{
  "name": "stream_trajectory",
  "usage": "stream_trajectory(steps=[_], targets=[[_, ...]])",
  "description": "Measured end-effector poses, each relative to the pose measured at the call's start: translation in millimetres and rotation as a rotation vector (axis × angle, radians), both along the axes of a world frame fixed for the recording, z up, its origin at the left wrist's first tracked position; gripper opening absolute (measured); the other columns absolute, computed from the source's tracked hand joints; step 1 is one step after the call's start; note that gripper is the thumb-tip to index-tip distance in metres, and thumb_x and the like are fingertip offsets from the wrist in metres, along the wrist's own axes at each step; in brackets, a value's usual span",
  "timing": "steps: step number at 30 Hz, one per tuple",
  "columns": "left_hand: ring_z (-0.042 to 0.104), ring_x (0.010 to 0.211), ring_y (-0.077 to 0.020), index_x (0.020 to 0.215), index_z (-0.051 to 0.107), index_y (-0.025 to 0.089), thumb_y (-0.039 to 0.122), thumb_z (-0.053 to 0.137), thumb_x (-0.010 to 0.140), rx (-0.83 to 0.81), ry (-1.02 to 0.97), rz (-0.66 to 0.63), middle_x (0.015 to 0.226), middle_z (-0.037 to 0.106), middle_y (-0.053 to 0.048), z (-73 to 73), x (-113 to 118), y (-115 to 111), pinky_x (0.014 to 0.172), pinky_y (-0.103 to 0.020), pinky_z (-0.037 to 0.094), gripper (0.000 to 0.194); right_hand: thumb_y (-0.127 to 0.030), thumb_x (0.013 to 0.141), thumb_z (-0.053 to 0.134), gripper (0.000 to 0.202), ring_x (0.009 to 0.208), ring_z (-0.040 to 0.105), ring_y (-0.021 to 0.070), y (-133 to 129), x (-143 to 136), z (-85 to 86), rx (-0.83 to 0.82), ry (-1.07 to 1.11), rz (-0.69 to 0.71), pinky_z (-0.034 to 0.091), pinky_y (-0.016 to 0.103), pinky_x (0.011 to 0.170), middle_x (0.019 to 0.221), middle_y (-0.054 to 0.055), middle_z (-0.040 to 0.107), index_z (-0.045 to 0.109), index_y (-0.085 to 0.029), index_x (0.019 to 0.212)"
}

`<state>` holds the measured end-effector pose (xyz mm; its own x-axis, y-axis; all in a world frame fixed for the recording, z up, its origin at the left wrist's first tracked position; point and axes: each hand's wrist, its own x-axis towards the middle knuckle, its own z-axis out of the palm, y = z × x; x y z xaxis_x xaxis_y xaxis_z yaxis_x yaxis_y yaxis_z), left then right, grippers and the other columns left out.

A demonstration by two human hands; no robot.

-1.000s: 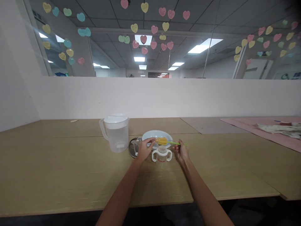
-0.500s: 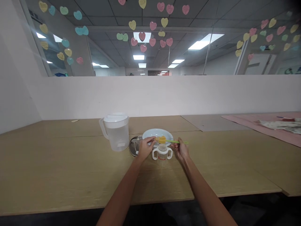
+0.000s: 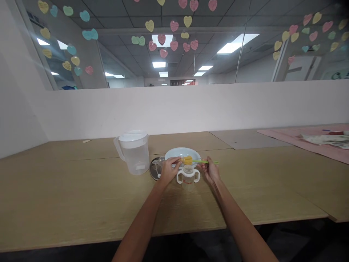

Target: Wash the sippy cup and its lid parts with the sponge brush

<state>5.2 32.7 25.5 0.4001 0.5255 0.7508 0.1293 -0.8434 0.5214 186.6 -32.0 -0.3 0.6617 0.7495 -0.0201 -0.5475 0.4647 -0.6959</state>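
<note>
A brush with a yellow head (image 3: 187, 160) and a green handle lies level between my hands, above the front of a white bowl (image 3: 182, 150). My right hand (image 3: 211, 171) is closed on the green handle. The fingers of my left hand (image 3: 169, 170) pinch at the tip of the yellow head; whether a small part is between them is too small to tell. Just below the brush stands a clear bottle (image 3: 188, 178) with two white handles and an open top. Left of my left hand, a dark round tray (image 3: 153, 174) holds clear pieces, partly hidden by the hand.
A lidded clear pitcher (image 3: 135, 156) stands left of the tray, its handle to the left. At the far right a pink cloth (image 3: 294, 136) carries a whitish cloth and a pen-like item. A white wall and a window with heart-shaped notes rise behind the wooden table (image 3: 81, 196).
The view has tilted slightly. Both hands keep nearly the same places and hold on the brush, with no clear movement of the objects.
</note>
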Motion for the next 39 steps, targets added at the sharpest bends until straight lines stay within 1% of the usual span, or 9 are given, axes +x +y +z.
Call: stream_trajectory(steps=[5, 11, 15, 18, 21, 24, 26, 30, 39], targets=[[0.067, 0.079, -0.0164, 0.097, 0.068, 0.018, 0.021, 0.058, 0.079, 0.015, -0.056, 0.024, 0.094, 0.071, -0.006, -0.1, 3, 0, 0.078, -0.031, 0.054, 0.021, -0.036, 0.08, 0.061, 0.029, 0.035, 0.048, 0.0067, 2, 7, -0.2, 0.028, 0.009, 0.039, 0.057, 0.022, 0.058, 0.042, -0.003, 0.054, 0.05, -0.016, 0.062], [0.064, 0.091, -0.0185, 0.11, 0.061, 0.019, 0.02, 0.056, 0.078, 0.001, -0.108, 0.074, 0.106, 0.068, -0.007, -4.7, 0, 3, 0.082, -0.033, 0.052, 0.032, -0.034, 0.084, 0.056, 0.027, 0.036, 0.051, 0.0079, 1, 14, -1.2, 0.01, 0.036, 0.029, 0.052, 0.017, 0.047, 0.043, -0.001, 0.056, 0.05, -0.016, 0.064], [0.064, 0.087, -0.0173, 0.102, 0.065, 0.019, 0.02, 0.054, 0.08, -0.009, -0.095, 0.081, 0.097, 0.07, -0.005, -2.8, -4, 3, 0.081, -0.033, 0.052, 0.025, -0.038, 0.081, 0.059, 0.029, 0.036, 0.052, 0.0083, 1, 15, -1.6, -0.009, 0.044, 0.008, 0.052, 0.017, 0.047, 0.042, -0.002, 0.055, 0.049, -0.017, 0.064], [0.065, 0.082, -0.0168, 0.093, 0.069, 0.018, 0.023, 0.056, 0.08, 0.009, -0.097, 0.062, 0.09, 0.071, -0.005, -1.9, -2, 2, 0.08, -0.032, 0.052, 0.018, -0.037, 0.082, 0.059, 0.029, 0.034, 0.051, 0.0077, 0, 15, -1.0, -0.03, 0.044, 0.023, 0.053, 0.018, 0.048, 0.042, -0.002, 0.055, 0.049, -0.017, 0.064], [0.066, 0.082, -0.0171, 0.087, 0.07, 0.019, 0.023, 0.058, 0.079, 0.012, -0.105, 0.049, 0.087, 0.072, -0.005, -2.9, 1, 1, 0.08, -0.032, 0.053, 0.015, -0.032, 0.085, 0.055, 0.028, 0.031, 0.047, 0.0065, 0, 14, -0.6, -0.05, 0.054, 0.002, 0.052, 0.017, 0.047, 0.039, -0.003, 0.052, 0.048, -0.017, 0.063], [0.067, 0.082, -0.0175, 0.086, 0.071, 0.019, 0.023, 0.06, 0.078, -0.013, -0.1, 0.039, 0.087, 0.073, -0.004, -3.6, 1, 0, 0.079, -0.032, 0.054, 0.014, -0.026, 0.088, 0.05, 0.026, 0.03, 0.044, 0.0061, 0, 12, -1.8, -0.068, 0.064, -0.027, 0.05, 0.016, 0.043, 0.038, -0.004, 0.051, 0.048, -0.017, 0.063], [0.068, 0.082, -0.018, 0.088, 0.071, 0.019, 0.023, 0.061, 0.078, -0.03, -0.099, 0.033, 0.088, 0.073, -0.004, -3.1, 1, 0, 0.079, -0.032, 0.054, 0.015, -0.026, 0.087, 0.051, 0.026, 0.03, 0.043, 0.0054, 1, 12, -3.5, -0.06, 0.07, -0.037, 0.049, 0.015, 0.042, 0.038, -0.004, 0.05, 0.047, -0.017, 0.063], [0.068, 0.084, -0.0186, 0.088, 0.072, 0.02, 0.025, 0.061, 0.078, -0.047, -0.093, 0.047, 0.09, 0.073, -0.004, -0.5, -1, -2, 0.082, -0.033, 0.055, 0.015, -0.032, 0.084, 0.057, 0.028, 0.031, 0.044, 0.0052, 2, 10, -6.3, -0.042, 0.068, -0.036, 0.051, 0.016, 0.045, 0.04, -0.005, 0.05, 0.046, -0.018, 0.062], [0.069, 0.081, -0.0188, 0.087, 0.072, 0.019, 0.022, 0.062, 0.078, -0.042, -0.05, 0.036, 0.09, 0.073, -0.004, 0.0, -2, -2, 0.08, -0.032, 0.055, 0.014, -0.038, 0.081, 0.06, 0.031, 0.032, 0.044, 0.0058, 2, 8, -5.9, -0.037, 0.056, -0.044, 0.055, 0.019, 0.05, 0.038, -0.007, 0.047, 0.043, -0.019, 0.064]])
